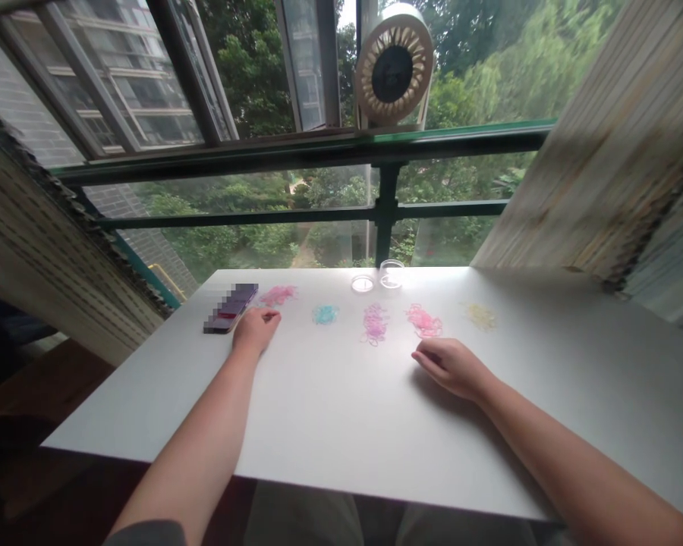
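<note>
Both hands rest on the white desk [330, 409], neither holding anything. The right hand [452, 366] lies loosely curled, grip empty, just short of the deep-pink pile of small elastic bands [424, 321]. The left hand [256, 330] lies with fingers together between the dark phone [231, 307] and the light-pink pile [278, 294], which sits just beyond it. Judging from this, sorting is at a pause; a next move calls for a fine pinch. Beyond the deep-pink pile stand a clear jar [391, 274] and its lid [363, 283].
</note>
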`<state>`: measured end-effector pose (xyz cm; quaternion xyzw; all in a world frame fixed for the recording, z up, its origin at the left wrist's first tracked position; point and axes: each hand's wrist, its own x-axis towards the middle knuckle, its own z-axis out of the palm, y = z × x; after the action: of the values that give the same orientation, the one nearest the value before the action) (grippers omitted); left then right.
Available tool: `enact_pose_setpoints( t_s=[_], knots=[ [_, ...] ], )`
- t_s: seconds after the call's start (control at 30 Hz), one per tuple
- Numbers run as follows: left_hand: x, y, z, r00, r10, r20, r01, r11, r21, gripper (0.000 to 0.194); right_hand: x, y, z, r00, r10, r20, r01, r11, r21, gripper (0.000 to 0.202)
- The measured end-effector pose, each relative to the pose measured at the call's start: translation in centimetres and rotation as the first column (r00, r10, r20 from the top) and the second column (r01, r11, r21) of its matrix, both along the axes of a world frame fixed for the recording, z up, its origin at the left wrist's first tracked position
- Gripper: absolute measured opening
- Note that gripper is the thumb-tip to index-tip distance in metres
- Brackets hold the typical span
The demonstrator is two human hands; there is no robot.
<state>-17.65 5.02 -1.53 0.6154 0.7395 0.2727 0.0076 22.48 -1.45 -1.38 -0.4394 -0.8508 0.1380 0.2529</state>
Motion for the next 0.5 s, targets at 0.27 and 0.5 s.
enact_pose_setpoints(
  t_s=[0.27, 0.5],
  knots=[
    [0.6, 0.7, 0.1, 0.999, -0.015, -0.038, 0.015, 1.000, -0.005, 0.022, 0.0, 0.1, 0.0, 0.999, 0.012, -0.030, -0.012, 1.000, -0.013, 0.025],
    [2.1, 0.4, 0.2, 0.999, -0.016, 0.038, 0.015, 1.000, 0.027, 0.026, -0.1, 0.1, 0.0, 0.998, -0.010, -0.056, 0.008, 1.000, -0.029, 0.023]
  ],
)
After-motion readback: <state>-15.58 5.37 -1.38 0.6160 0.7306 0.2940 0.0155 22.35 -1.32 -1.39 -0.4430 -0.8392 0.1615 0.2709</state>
